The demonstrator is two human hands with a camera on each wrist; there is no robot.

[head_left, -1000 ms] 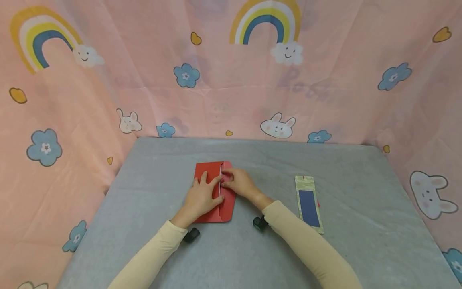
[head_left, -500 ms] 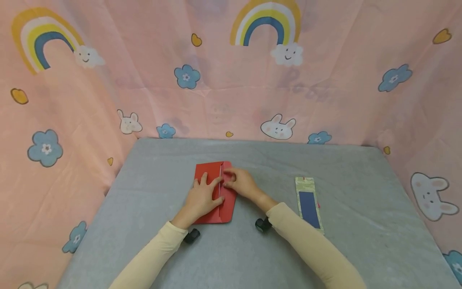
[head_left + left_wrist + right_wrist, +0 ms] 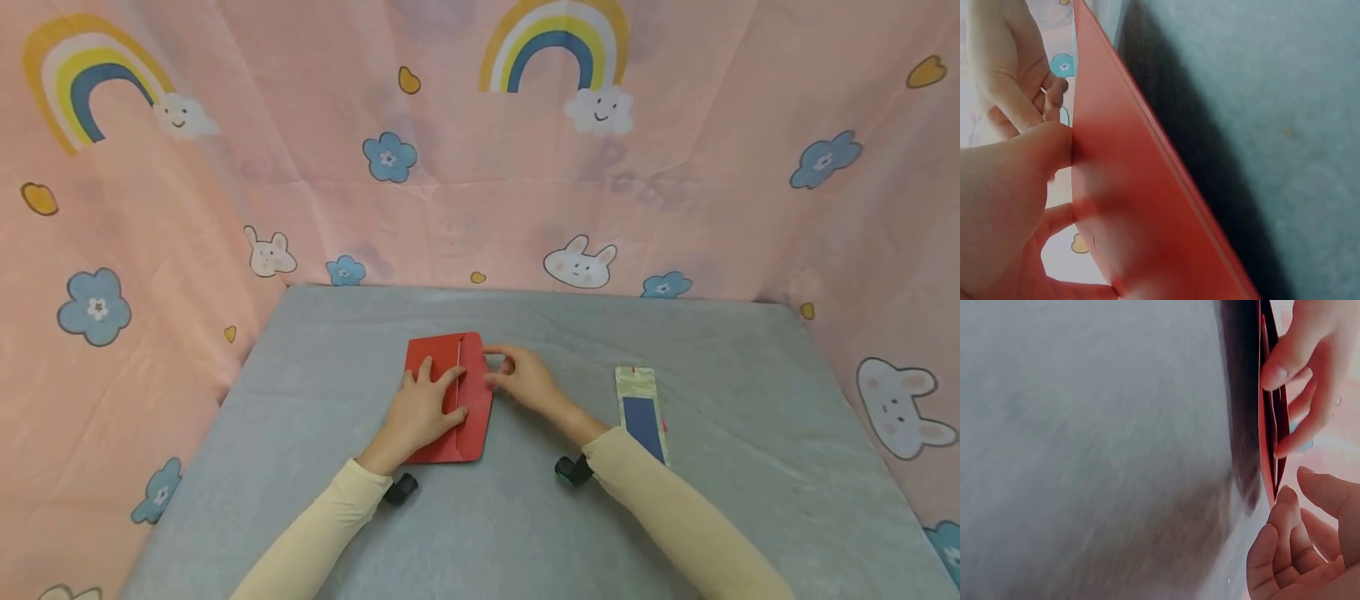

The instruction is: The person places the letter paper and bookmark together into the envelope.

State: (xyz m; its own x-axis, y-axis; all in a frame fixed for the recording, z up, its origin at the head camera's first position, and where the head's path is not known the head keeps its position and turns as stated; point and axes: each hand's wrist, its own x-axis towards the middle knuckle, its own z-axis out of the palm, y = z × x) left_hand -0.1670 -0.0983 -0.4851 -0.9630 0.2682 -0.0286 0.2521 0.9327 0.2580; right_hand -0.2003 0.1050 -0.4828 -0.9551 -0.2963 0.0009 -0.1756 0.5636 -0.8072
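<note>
A red envelope (image 3: 472, 417) lies on the table with its flap spread out to the right. A thin white edge (image 3: 459, 358) shows along its opening. My left hand (image 3: 416, 408) rests on the envelope's body with fingers spread, and its thumb lies near the opening. The left wrist view shows the envelope's red face (image 3: 1141, 175) and long edge close up. At the flap's outer edge is my right hand (image 3: 528, 383), its index finger bent. In the right wrist view a gap shows between the right thumb (image 3: 1322, 487) and the other fingertips, close to the envelope's end.
To the right lies a flat, pale green patterned strip with a dark blue panel (image 3: 640, 425), partly hidden by the right sleeve. Black wrist cameras (image 3: 573, 471) sit at both cuffs. A pink printed curtain (image 3: 465, 208) borders the grey table (image 3: 750, 417).
My right hand has moved right, from over the flap to its outer edge, so more of the flap shows. The left hand stays on the envelope.
</note>
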